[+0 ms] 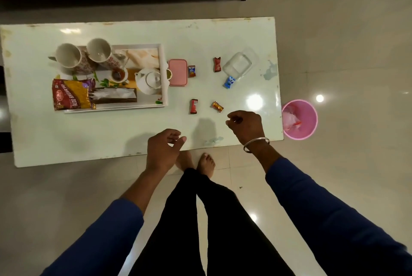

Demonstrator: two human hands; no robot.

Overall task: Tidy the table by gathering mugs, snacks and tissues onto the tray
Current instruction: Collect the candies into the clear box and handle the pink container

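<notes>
My right hand point(246, 126) hovers over the near edge of the pale glossy counter point(111, 137), its fingers point(231, 120) curled inward; whether they pinch anything I cannot tell. My left hand point(161, 148) hangs beside it with fingers loosely bent, holding nothing. Just beyond the right hand lie a gold-wrapped candy point(217, 106) and a red-wrapped candy point(193, 106); farther off are a second red candy point(217, 64), a blue candy point(229, 82) and a small blue-and-red candy point(191, 71), the last beside a pink rectangular lid point(177, 72). A clear plastic box point(239, 65) stands near the blue candy. The white printed tray point(162, 88) at left carries two patterned mugs point(68, 56), a snack packet point(72, 94) and tissues point(118, 95). A pink bin point(299, 119) stands on the floor.
</notes>
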